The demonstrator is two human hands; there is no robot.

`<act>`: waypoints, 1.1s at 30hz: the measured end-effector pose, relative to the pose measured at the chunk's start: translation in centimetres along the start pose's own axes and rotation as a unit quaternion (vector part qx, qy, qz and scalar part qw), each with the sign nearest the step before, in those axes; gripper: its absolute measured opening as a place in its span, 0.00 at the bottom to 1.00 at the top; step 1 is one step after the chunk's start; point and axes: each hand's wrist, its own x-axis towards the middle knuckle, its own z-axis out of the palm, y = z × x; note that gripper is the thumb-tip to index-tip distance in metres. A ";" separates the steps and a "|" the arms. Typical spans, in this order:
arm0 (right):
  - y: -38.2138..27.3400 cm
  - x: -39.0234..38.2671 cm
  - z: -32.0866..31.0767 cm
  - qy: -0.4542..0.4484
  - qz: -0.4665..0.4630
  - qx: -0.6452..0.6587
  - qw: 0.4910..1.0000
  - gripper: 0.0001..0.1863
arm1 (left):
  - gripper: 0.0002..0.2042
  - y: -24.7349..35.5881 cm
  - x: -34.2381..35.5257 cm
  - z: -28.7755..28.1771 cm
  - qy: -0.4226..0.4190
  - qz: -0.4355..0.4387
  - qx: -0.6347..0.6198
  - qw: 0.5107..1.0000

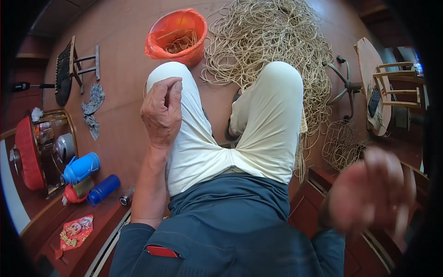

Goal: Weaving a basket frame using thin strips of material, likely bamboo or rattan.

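My left hand (161, 113) is closed above my left thigh, its thumb pressed against the curled fingers. Whatever it may hold is hidden. Out to the right, my right hand (371, 194) is raised and smeared by motion, so its fingers cannot be read. A large heap of thin tan cord (272, 37) is spread over the floor beyond my knees and down past the right one. Left of the heap stands an orange bucket (196, 53) with brownish strands (181, 42) inside.
At left are a low chair (74, 57), a checked cloth (94, 104), a blue thermos jug (82, 168) and a dark blue bottle (104, 190). To the right stand a metal-legged stand (348, 85), a loose cord coil (341, 143) and a wooden chair (397, 74).
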 end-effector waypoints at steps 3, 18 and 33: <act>6.3 -3.5 -1.2 0.040 0.157 -0.121 0.979 0.21 | 0.04 0.0 0.0 -0.2 -0.002 0.004 0.004 1.000; 8.2 -23.7 -6.6 -0.180 0.584 -0.219 0.761 0.18 | 0.04 0.2 0.1 0.0 -0.012 0.014 0.007 1.000; 2.2 -27.7 -16.2 -0.199 0.512 -0.371 0.749 0.16 | 0.06 0.4 0.3 -0.2 -0.045 -0.012 0.018 0.999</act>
